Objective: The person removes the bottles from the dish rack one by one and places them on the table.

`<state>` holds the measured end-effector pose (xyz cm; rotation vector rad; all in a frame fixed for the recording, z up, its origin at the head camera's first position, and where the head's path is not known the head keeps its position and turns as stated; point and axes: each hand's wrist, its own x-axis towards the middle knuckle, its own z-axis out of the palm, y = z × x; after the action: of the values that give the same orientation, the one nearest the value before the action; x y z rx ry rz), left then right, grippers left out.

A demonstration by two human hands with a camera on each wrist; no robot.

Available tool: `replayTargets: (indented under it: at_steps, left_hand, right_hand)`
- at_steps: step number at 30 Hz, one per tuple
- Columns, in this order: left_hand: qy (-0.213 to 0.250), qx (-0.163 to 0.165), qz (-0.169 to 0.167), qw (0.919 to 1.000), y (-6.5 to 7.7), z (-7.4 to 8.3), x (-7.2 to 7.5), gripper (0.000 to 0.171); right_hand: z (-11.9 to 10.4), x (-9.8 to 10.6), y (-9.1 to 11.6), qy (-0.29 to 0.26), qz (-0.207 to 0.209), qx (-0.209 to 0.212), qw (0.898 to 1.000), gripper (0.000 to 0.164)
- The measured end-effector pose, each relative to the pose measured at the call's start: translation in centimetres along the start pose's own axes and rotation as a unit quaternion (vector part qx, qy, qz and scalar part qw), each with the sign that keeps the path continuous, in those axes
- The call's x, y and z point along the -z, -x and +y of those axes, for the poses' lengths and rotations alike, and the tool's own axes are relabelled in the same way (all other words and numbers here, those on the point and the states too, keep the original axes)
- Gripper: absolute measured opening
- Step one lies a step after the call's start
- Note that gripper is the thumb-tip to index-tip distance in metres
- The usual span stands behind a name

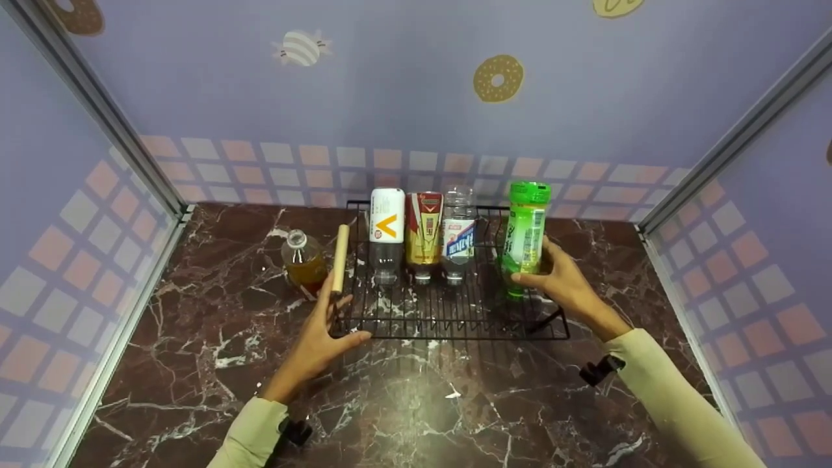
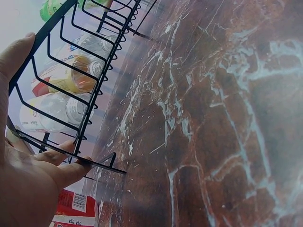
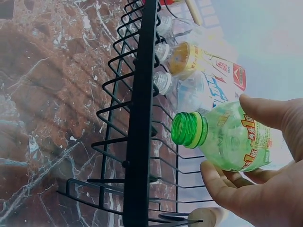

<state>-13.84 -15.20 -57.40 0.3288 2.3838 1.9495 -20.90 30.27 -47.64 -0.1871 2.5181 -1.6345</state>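
My right hand grips a green plastic bottle upside down over the right part of a black wire rack. In the right wrist view its uncapped neck points down toward the wires, thumb on one side and fingers on the other. My left hand holds the rack's near left corner, with the thumb along the front rail and fingers around the end frame. Three more bottles stand upside down in the rack: a white-labelled one, a red-and-gold one and a clear one with a blue-and-white label.
Left of the rack, an uncapped clear bottle with amber content or label stands upright on the dark marbled table. A pale wooden handle runs along the rack's left end. Patterned walls enclose the back and both sides.
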Motion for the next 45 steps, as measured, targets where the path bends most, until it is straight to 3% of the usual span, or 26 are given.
replayTargets:
  at_steps: [8, 18, 30, 36, 41, 45]
  left_hand:
    - [-0.01, 0.002, 0.001, 0.9999, -0.1, 0.0, 0.2, 0.129]
    - [-0.018, 0.006, -0.002, 0.9998, -0.1, 0.1, 0.1, 0.129]
    - [-0.006, 0.002, -0.006, 1.0, -0.1, 0.0, 0.2, 0.129]
    - [0.019, 0.001, -0.017, 0.9997, -0.2, 0.1, 0.4, 0.128]
    - [0.037, 0.005, -0.023, 0.999, -0.2, 0.4, 0.5, 0.126]
    - [0.022, 0.01, -0.021, 0.9995, -0.2, 0.6, 0.6, 0.125]
  right_hand:
    - [-0.3, -0.3, 1.1, -0.02, 0.013, -0.01, 1.0, 0.082]
    - [-0.5, -0.4, 1.9, 0.006, 0.018, -0.008, 1.0, 0.079]
    - [-0.8, -1.0, 2.5, 0.01, 0.021, 0.022, 0.999, 0.09]
    - [-1.0, -1.4, 2.8, 0.035, 0.021, 0.036, 0.999, 0.112]
    - [-1.2, -1.7, 3.0, 0.051, 0.029, 0.04, 0.997, 0.086]
    - [-1.3, -1.9, 3.6, 0.056, 0.023, 0.037, 0.997, 0.083]
